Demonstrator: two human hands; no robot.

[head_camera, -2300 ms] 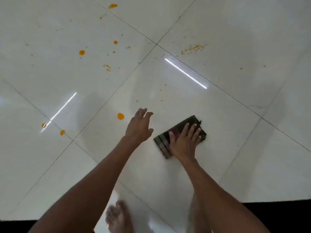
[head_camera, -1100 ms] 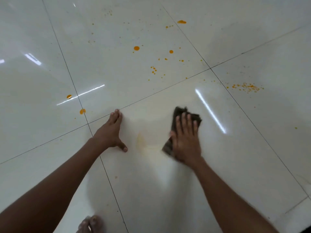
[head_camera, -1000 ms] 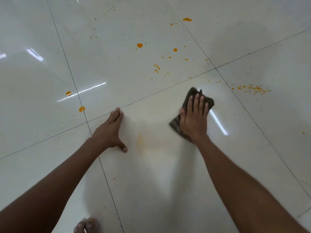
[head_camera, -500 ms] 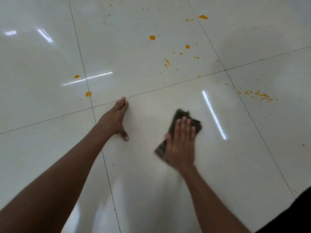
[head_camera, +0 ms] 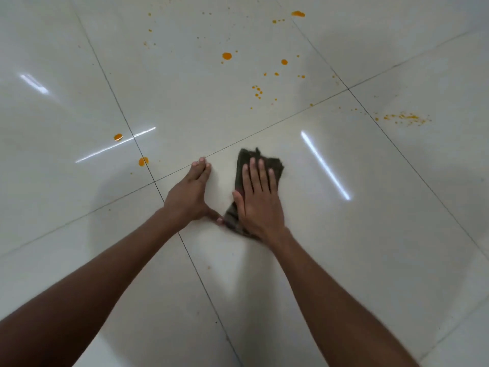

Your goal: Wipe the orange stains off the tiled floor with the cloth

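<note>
A dark folded cloth (head_camera: 244,161) lies on the glossy white tiled floor (head_camera: 344,247). My right hand (head_camera: 258,200) presses flat on it with straight fingers. My left hand (head_camera: 191,196) rests flat on the tile just left of the cloth, its thumb almost touching the cloth's near corner. Orange stains dot the floor: two blobs (head_camera: 143,161) to the left of my left hand, larger drops (head_camera: 226,56) and small spatter (head_camera: 257,90) farther ahead, and a smear of specks (head_camera: 403,118) at the far right.
Dark grout lines (head_camera: 264,129) cross the floor near my hands. Bright light reflections (head_camera: 325,165) streak the tiles. A tiny orange speck (head_camera: 208,267) sits between my forearms.
My right hand has slid the cloth leftward, close to my left hand. The faint yellowish smear seen a second ago near my left thumb no longer shows. My left hand stays planted.
</note>
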